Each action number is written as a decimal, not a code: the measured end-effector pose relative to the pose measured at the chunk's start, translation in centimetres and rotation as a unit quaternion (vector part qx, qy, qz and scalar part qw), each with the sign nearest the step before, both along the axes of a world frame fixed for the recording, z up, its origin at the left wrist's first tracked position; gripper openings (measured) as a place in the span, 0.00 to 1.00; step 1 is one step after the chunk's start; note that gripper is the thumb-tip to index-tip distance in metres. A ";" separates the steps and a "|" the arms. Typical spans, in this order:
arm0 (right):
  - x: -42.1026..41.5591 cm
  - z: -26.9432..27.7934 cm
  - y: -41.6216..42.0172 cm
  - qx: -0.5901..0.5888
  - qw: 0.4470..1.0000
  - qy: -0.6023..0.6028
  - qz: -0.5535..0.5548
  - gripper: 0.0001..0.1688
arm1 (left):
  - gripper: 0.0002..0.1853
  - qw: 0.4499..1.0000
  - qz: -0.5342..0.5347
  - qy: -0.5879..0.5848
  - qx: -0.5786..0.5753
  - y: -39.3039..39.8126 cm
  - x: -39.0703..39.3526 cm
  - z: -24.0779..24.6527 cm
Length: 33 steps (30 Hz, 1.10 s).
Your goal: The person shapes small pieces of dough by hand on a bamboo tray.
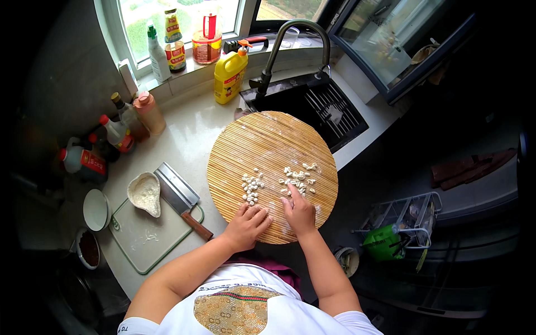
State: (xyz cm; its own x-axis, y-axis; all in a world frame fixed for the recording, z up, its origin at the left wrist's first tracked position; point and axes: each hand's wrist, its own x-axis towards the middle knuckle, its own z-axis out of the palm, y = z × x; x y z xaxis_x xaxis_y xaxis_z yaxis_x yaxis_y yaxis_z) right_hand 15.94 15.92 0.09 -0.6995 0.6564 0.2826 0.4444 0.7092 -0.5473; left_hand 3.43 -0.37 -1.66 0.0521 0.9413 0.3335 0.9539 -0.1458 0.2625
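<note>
A round ridged wooden board (272, 138), dusted with flour, lies before me, its near edge at my torso. My left hand (250, 222) rests palm down on its near edge, fingers slightly apart, with nothing visible in it. Just beyond those fingers sits a cluster of small round dough pieces (251, 188). My right hand (300, 211) has its index finger extended to the near side of a second group, curled dough pieces (298, 176). Its thumb is apart from that finger and the other fingers are curled under. Whether the fingertip presses a piece is hard to see.
Left of the board, a cleaver (178, 184) and a flour-filled bowl (144, 190) lie on a cutting board (146, 238). Several bottles (125, 121) line the wall. A black sink (293, 96) with a faucet (268, 71) and a yellow jug (230, 77) are behind.
</note>
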 end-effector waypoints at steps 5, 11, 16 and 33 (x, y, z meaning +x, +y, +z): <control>-3.5 -0.6 0.1 0.008 0.999 -0.028 0.038 0.17 | 0.33 1.000 -0.009 0.009 -0.014 0.1 -0.2 0.6; -5.2 -0.8 -0.1 -0.029 0.999 -0.022 0.012 0.07 | 0.31 1.000 0.000 0.007 -0.021 -0.2 -0.2 0.2; -1.5 -0.5 -0.1 -0.105 0.994 -0.016 0.029 0.07 | 0.31 0.999 0.012 -0.001 -0.031 -0.2 -0.1 0.1; 0.0 -0.5 -3.1 -0.032 0.998 -0.052 0.025 0.20 | 0.48 0.999 -0.009 -0.025 -0.045 -0.1 -0.6 1.3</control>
